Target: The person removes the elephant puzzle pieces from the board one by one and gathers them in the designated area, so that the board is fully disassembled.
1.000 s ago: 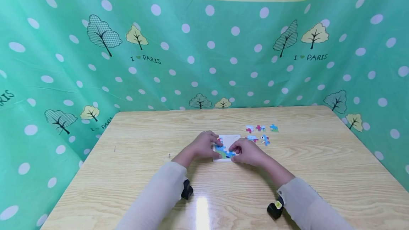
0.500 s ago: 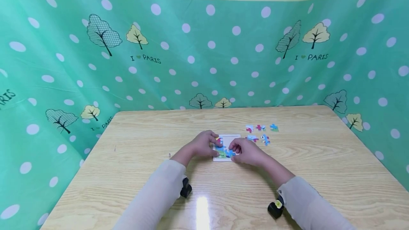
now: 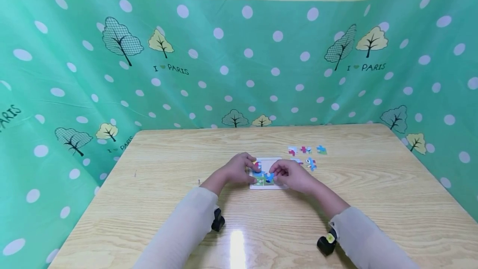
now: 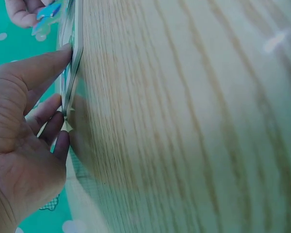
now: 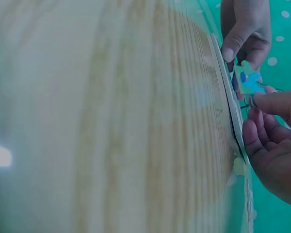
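A small jigsaw puzzle board (image 3: 266, 187) with a white rim lies on the table, some blue and green pieces fitted along its left and lower parts. My left hand (image 3: 239, 170) holds its left side, thumb near the front and fingers farther back; the left wrist view shows the thumb on the board's edge (image 4: 78, 46). Over the board's right part, my right hand (image 3: 294, 176) pinches a blue and green puzzle piece (image 5: 247, 80) between thumb and fingers. In the right wrist view that piece is tilted up off the board. The right fingers hide the board's right side.
Several loose puzzle pieces lie behind and right of the board, among them a blue-green piece (image 3: 321, 150) and a piece with a bird-like print (image 3: 311, 164). A wooden table (image 3: 168, 157) carries everything. A green dotted curtain (image 3: 224, 69) hangs behind it.
My right hand has shifted slightly right with the puzzle piece, which has lifted and turned, and now covers more of a loose piece behind. My left hand stays at the board's left side.
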Motion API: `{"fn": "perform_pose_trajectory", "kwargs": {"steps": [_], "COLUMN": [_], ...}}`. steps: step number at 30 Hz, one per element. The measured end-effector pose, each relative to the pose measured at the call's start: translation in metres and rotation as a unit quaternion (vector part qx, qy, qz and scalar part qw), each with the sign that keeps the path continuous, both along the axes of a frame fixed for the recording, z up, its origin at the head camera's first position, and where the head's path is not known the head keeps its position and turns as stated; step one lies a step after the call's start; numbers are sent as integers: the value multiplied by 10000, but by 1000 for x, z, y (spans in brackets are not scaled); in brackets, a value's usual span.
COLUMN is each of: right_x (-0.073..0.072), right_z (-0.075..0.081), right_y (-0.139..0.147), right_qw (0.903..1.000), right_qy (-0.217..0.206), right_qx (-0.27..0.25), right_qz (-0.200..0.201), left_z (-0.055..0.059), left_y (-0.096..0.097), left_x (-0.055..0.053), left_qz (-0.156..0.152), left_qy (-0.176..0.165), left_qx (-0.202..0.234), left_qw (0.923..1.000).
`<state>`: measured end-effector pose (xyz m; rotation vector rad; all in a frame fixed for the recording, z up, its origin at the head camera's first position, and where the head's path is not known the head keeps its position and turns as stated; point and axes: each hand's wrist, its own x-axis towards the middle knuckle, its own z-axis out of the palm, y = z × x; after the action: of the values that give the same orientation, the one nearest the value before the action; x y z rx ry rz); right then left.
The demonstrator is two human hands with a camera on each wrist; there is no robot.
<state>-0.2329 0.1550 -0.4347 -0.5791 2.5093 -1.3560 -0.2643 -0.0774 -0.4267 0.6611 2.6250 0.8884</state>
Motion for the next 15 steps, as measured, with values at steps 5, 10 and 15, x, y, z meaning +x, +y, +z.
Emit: {"fn": "perform_pose_trajectory", "kwargs": {"steps": [5, 10, 15], "right_x": [1, 2, 4], "right_z": [2, 1, 2], "right_y": [4, 8, 13], "right_qw": [9995, 9991, 9987], "right_qy": [-136, -196, -244], "right_qx": [-236, -318, -348], "right_qz": [-135, -191, -285], "left_z": [-2, -2, -3], "left_y": [0, 0, 0], "left_x": [-1, -2, -2], "left_qz": [12, 59, 41], "left_qy": [4, -61, -68], "left_qx": [-4, -6, 6], "left_qw": [10000, 10000, 10000]}}
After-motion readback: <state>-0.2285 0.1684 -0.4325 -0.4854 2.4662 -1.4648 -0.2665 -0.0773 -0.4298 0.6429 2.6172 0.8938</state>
